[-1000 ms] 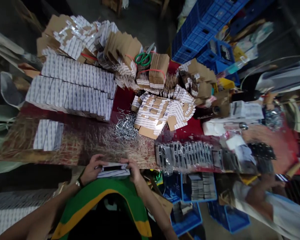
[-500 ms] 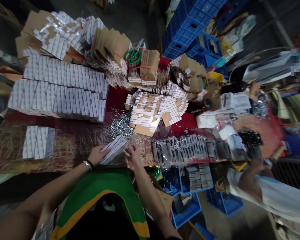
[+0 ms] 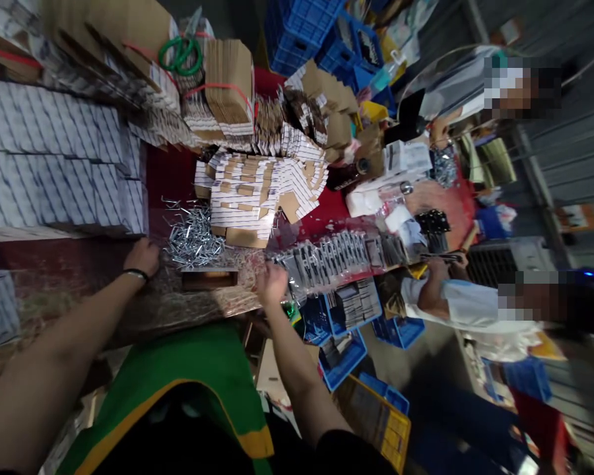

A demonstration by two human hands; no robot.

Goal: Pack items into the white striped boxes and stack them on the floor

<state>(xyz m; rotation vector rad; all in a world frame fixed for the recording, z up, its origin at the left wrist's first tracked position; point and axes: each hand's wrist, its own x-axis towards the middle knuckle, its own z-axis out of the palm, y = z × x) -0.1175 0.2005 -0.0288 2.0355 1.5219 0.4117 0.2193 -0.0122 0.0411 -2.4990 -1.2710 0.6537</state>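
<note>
- While the left hand (image 3: 142,256) rests curled on the table (image 3: 79,290), its knuckles are against the near corner of the stacked white boxes (image 3: 54,171); the fingers are tucked under, and whether they grip anything cannot be told
- The right hand (image 3: 272,282) lies loosely closed at the near end of the row of bagged metal parts (image 3: 336,254), touching the clear plastic; a firm hold cannot be made out
- Between the two hands, apart from both, a flat brown box (image 3: 209,279) lies on the table
- Just beyond it, and just right of the left hand, sits a heap of silver clips (image 3: 193,236)
- Farther off lies a fan of flat printed cartons (image 3: 257,194), with green scissors (image 3: 181,54) on bundled cardboard at the far edge
- To the right, another person's sleeve (image 3: 468,307) reaches in above blue crates (image 3: 346,330)
</note>
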